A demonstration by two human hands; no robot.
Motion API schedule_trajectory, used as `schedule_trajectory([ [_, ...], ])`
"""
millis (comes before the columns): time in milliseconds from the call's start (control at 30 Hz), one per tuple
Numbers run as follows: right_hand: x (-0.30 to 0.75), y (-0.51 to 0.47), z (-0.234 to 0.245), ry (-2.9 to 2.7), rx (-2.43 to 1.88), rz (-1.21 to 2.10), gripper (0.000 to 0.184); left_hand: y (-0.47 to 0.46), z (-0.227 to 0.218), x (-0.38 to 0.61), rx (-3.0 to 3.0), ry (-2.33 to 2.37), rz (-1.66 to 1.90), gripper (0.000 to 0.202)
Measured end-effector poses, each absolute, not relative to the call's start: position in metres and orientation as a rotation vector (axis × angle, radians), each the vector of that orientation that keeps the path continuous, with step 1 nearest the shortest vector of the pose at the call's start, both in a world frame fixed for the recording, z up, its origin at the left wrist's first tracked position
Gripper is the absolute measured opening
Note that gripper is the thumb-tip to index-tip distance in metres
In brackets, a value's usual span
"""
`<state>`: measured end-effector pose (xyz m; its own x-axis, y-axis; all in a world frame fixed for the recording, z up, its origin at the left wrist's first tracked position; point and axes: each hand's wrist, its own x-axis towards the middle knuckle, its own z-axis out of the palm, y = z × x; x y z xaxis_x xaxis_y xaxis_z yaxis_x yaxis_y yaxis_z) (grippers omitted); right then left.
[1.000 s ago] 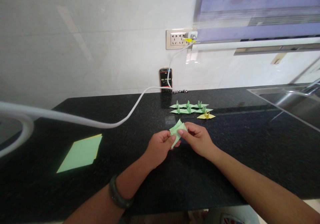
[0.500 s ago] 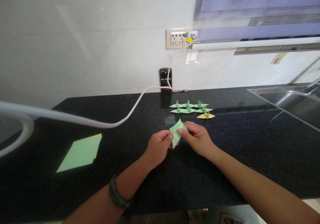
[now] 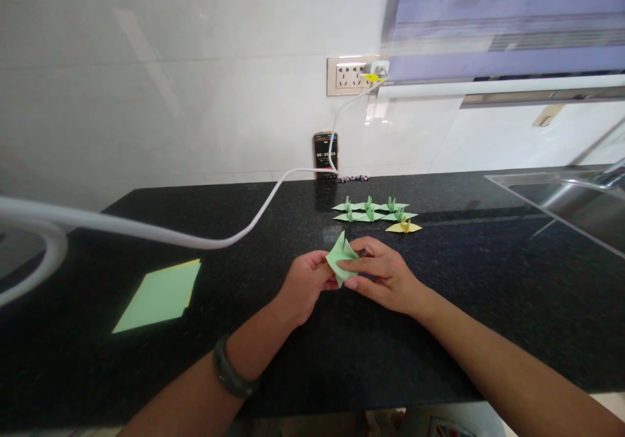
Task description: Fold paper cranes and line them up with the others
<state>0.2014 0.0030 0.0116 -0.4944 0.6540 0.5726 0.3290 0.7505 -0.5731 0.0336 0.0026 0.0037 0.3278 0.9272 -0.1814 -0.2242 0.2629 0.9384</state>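
Observation:
A half-folded piece of light green paper point(image 3: 338, 255) is held just above the black countertop point(image 3: 469, 274), between both hands. My left hand point(image 3: 305, 282) pinches its left edge with thumb and fingers. My right hand point(image 3: 383, 274) grips its right side, fingers laid across the paper. One pointed corner of the paper sticks up.
Several finished paper cranes point(image 3: 374, 212), green and one yellow, stand in rows behind my hands. A stack of flat green and yellow sheets point(image 3: 159, 295) lies at the left. A phone point(image 3: 325, 154) showing a timer leans on the wall, and a white cable point(image 3: 234, 232) crosses the counter. A sink point(image 3: 566, 196) is at the right.
The green paper has been turned and flattened between my hands; a pointed corner now stands up. My right hand's fingers have spread across the paper. The view shifted slightly.

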Motion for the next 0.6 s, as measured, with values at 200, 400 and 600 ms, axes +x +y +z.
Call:
schedule_trajectory([
  [200, 0.1977, 0.0025, 0.0119, -2.061, -0.777, 0.461, 0.016, 0.0028, 0.0048, 0.0318, 0.926, 0.793, 0.939, 0.024],
  [400, 0.1961, 0.0039, 0.0094, -1.954, -0.814, 0.448, 0.014, 0.0025, 0.004, 0.0314, 0.88, 0.697, 0.937, 0.027],
  [600, 0.1979, 0.003, 0.0095, -1.967, -0.836, 0.486, 0.014, 0.0016, 0.0009, 0.0328, 0.994, 0.703, 0.929, 0.025],
])
